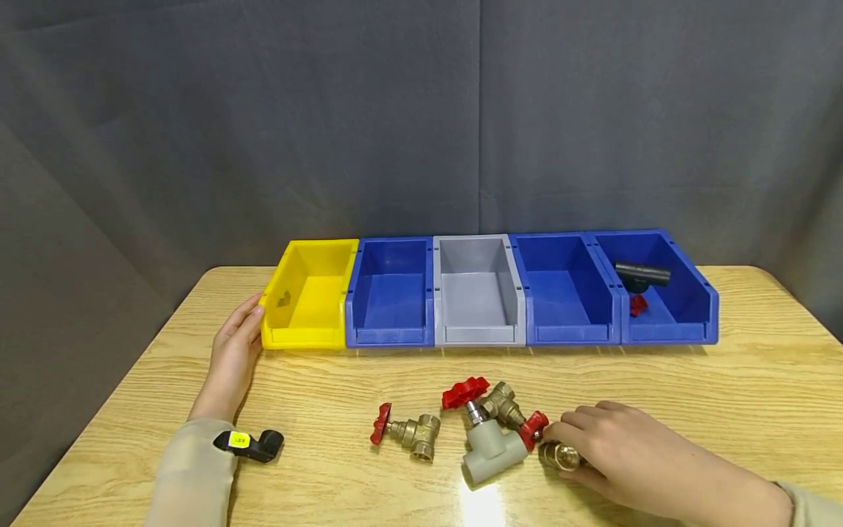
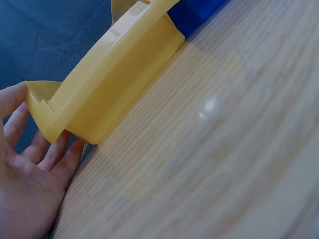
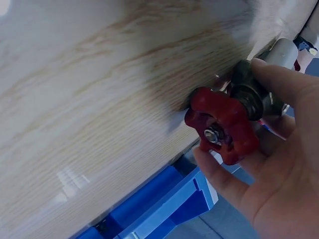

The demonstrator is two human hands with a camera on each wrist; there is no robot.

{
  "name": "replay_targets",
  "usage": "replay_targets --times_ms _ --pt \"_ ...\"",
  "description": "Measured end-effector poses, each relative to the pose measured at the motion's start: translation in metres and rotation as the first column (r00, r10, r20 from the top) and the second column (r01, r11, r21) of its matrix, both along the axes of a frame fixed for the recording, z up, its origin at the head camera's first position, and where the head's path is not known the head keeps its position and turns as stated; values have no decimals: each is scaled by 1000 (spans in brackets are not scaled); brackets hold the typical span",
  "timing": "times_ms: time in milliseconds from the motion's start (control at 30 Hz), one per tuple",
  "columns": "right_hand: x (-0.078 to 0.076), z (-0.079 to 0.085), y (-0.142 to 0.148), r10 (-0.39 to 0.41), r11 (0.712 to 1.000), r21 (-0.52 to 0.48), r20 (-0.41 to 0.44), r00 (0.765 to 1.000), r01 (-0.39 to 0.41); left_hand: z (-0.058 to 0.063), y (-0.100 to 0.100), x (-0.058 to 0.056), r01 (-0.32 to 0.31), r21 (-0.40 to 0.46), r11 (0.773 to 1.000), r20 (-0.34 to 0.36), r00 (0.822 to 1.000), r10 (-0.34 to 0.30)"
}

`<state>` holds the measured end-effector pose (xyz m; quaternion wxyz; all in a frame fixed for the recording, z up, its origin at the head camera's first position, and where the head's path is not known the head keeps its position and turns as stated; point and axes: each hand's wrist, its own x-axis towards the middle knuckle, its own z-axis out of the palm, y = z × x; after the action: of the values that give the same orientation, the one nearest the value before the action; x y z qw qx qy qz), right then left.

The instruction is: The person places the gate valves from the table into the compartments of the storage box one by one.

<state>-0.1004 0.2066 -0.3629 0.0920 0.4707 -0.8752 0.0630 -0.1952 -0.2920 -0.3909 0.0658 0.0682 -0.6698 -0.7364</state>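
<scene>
My right hand (image 1: 612, 446) grips a brass valve (image 1: 561, 457) low over the table; its red handwheel (image 3: 219, 124) faces the camera in the right wrist view. Thumb and fingers curl round the body, hiding part of it. Left of it lie a grey plastic valve (image 1: 490, 450) with a red handwheel and, partly behind that, another brass valve (image 1: 506, 404). Farther left, one more brass valve (image 1: 415, 433) lies on its side. My left hand (image 1: 233, 348) rests against the left wall of the yellow bin (image 1: 304, 338), its fingers loosely extended along it.
Right of the yellow bin stand a blue bin (image 1: 395, 337), a grey bin (image 1: 479, 335) and two more blue bins side by side. The rightmost bin (image 1: 672, 334) contains a black pipe tee (image 1: 642, 274) and a red piece (image 1: 637, 304). A dark curtain (image 1: 421, 132) hangs behind the table.
</scene>
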Motion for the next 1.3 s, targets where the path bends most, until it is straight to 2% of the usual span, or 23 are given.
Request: replay_targets --times_ms 167,300,733,1300 --pt "-2 -2 1 71 997 -27 -44 997 -72 0 0 0 0 8 1000 -5 1000 0" --pt "-2 -2 2 95 995 -21 -65 993 -97 0 0 0 2 8 1000 0 1000 -2" --pt "-5 2 4 127 992 19 -98 987 -126 0 0 -1 -1 -7 1000 6 1000 1" --pt "-13 13 11 106 994 10 -171 980 -106 0 -1 0 2 -2 1000 5 1000 -2"
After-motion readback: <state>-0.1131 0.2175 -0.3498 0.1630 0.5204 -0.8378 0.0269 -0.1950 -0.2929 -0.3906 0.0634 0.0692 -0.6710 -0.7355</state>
